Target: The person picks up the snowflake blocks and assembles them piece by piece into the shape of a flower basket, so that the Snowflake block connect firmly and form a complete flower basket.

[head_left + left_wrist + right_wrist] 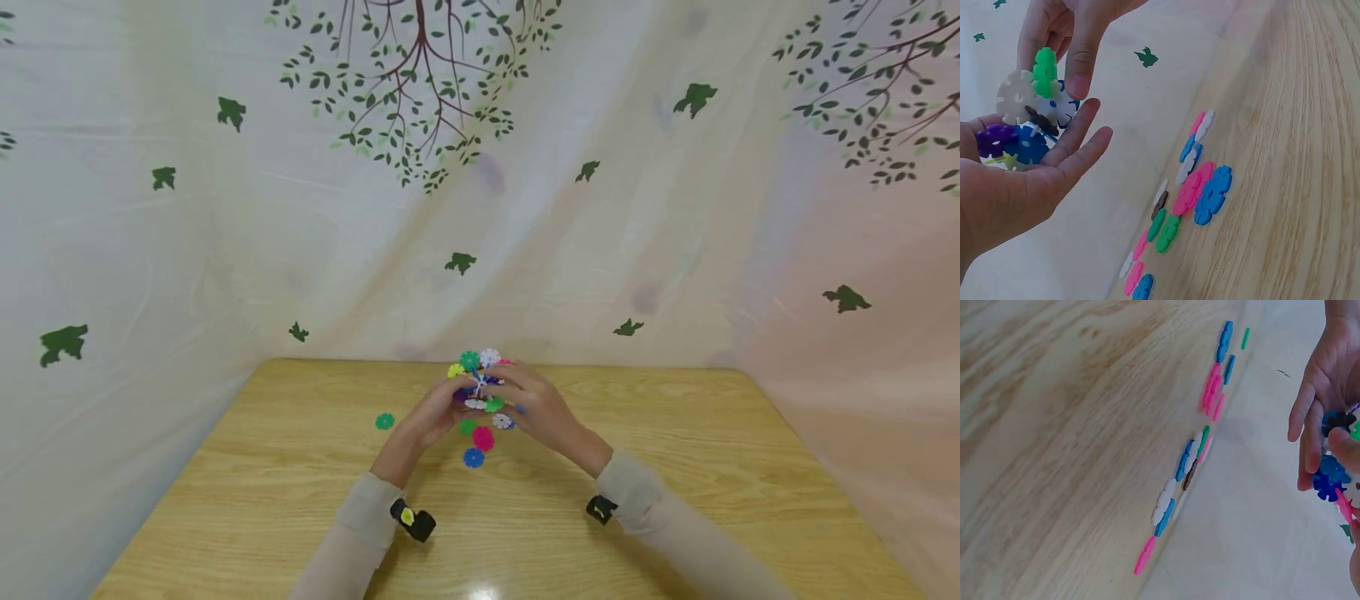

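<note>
Both hands are raised over the table around a cluster of interlocking snowflake discs [1027, 145]. Green, white, blue, purple, yellow and dark discs show in it, joined at their slots. Palm up in the left wrist view, my left hand [1016, 200] holds the cluster from below, between its thumb and long, slightly bent fingers. From above, my right hand [1075, 37] pinches the cluster, its thumb tip against a white and blue disc. In the head view, the left hand [435, 412] and right hand [551, 408] partly hide the cluster. The right wrist view cuts it off at the edge.
Loose discs lie flat on the wooden table [637, 550]: a blue disc [473, 457] and a pink disc [483, 438] in front of the hands, a green disc [385, 422] to the left. Several more are near the back edge. A leaf-printed cloth [525, 233] hangs behind.
</note>
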`<state>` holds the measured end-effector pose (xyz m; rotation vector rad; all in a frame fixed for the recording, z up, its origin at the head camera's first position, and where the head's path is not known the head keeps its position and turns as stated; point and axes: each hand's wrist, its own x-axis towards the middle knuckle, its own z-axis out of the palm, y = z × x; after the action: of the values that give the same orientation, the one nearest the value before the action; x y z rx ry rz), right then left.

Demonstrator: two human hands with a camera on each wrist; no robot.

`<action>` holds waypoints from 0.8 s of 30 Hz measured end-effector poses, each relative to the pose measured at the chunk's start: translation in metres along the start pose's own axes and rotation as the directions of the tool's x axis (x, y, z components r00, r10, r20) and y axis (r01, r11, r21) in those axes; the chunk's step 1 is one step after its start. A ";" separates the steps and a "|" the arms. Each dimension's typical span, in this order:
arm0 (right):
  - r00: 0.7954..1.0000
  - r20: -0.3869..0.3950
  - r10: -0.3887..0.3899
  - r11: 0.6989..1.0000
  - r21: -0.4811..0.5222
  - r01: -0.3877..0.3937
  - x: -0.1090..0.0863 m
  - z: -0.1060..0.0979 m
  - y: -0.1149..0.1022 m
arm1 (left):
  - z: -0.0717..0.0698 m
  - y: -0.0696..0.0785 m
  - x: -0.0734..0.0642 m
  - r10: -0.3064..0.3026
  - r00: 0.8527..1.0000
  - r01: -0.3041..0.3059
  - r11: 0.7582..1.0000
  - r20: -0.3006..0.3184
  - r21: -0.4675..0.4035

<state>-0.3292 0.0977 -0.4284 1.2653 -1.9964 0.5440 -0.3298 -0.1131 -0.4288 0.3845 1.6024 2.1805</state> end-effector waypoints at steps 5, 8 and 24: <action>0.993 -0.010 0.118 0.981 0.154 -0.115 0.001 -0.001 -0.003 | 0.002 0.003 0.000 0.012 0.997 -0.012 1.000 0.073 0.007; 0.957 0.007 0.291 0.902 0.332 -0.276 0.004 -0.005 -0.005 | 0.002 0.003 0.001 0.032 0.994 -0.033 0.999 0.104 0.010; 0.635 0.389 0.667 0.132 0.778 -0.615 0.012 -0.015 0.000 | 0.000 0.002 0.004 0.162 0.980 -0.156 0.986 -0.118 0.062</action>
<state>-0.3274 0.1006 -0.4099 0.6800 -2.1870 2.2974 -0.3335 -0.1120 -0.4269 0.4136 1.7521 2.3250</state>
